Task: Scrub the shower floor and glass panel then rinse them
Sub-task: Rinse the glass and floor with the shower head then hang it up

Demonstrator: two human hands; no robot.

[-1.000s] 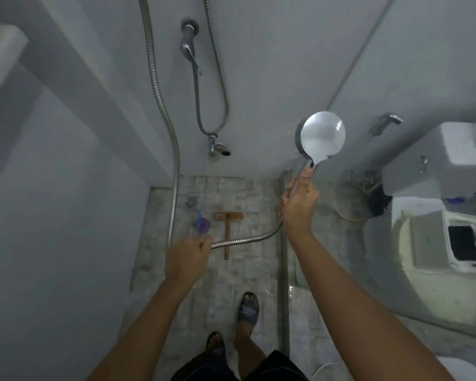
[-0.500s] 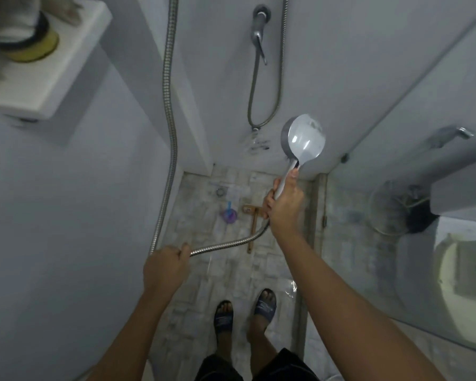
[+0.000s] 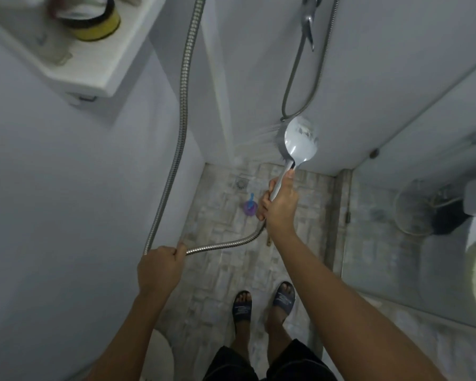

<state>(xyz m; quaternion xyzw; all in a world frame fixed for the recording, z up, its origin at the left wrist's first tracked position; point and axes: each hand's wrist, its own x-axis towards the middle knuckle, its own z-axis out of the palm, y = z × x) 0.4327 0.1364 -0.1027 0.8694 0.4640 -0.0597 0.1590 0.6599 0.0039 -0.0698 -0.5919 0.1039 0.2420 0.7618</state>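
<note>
Fingers point(image 3: 263, 202) of my right hand point(image 3: 280, 209) are clamped round the shower head point(image 3: 300, 144) handle, and my left hand point(image 3: 160, 268) grips the hose point(image 3: 226, 244). I've just swung the head leftward, away from the glass panel point(image 3: 423, 193). Spray point(image 3: 254, 134) now strikes the back wall above the shower floor point(image 3: 220, 284), so I judge rinsing is underway. Both arms reach forward, the right one raised.

The single head-worn wide-angle view looks steeply down from standing height onto the shower floor point(image 3: 226, 270), with the glass panel point(image 3: 382, 215) at three o'clock.
</note>
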